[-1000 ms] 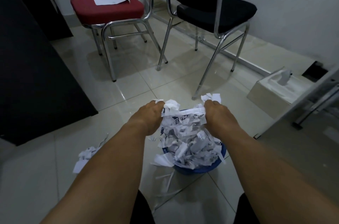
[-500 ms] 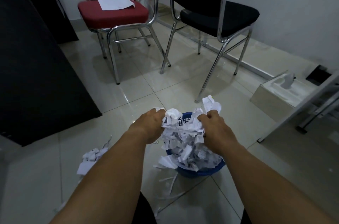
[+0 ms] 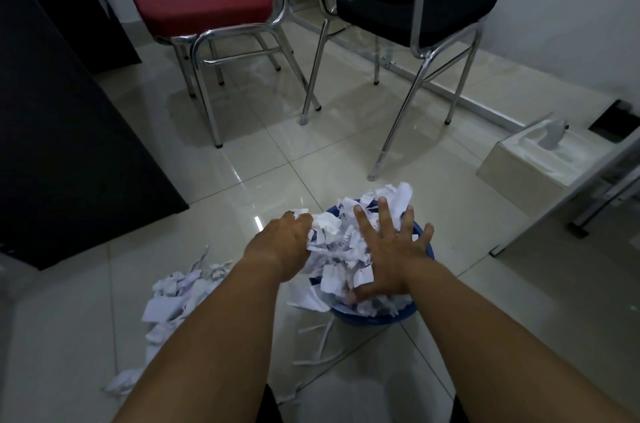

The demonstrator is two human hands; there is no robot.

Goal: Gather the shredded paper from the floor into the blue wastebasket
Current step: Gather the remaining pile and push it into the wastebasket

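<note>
Paper shreds (image 3: pixel 332 239) heap the blue wastebasket (image 3: pixel 374 318) (overflowing); right hand (image 3: pixel 391 249) presses, fingers (image 3: pixel 385 215) splayed; left hand (image 3: pixel 280 242) grips some.

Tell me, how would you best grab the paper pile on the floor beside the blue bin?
The pile is a loose, low heap of small scraps, so pinching from above would lift few. Probably best: scoop under its base from both sides, along the floor.

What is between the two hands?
In the head view, a heap of shredded paper sits between the left hand and the right hand, piled over the blue wastebasket.
</note>
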